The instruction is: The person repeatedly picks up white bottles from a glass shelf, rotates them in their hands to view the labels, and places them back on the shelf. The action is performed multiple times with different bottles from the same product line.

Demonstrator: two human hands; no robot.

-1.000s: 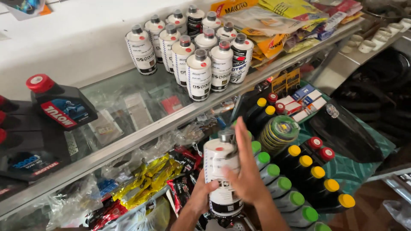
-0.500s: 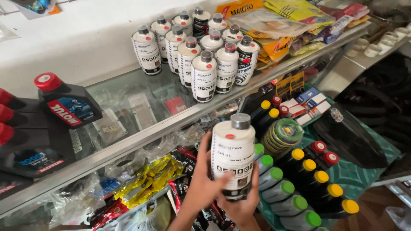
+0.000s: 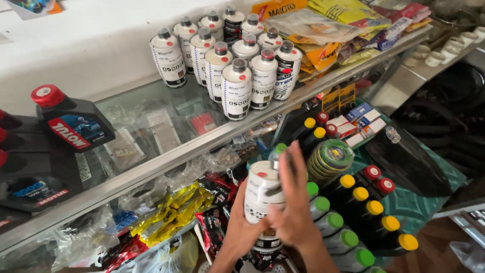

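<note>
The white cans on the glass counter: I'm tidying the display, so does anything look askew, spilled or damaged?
Nothing is spilled or visibly damaged. The white cans stand upright in a tight cluster on the glass counter. The one oddity is the heap of yellow packets behind them, loosely piled and overlapping. Both hands grip another white can below the counter.

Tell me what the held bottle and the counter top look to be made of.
Bottle: probably plastic, white with a slight sheen and a printed label, though coated metal isn't ruled out. Both the left hand and right hand hold it. Counter top: glass, clear and glossy; packets below show through, with a metal-looking edge strip.
</note>
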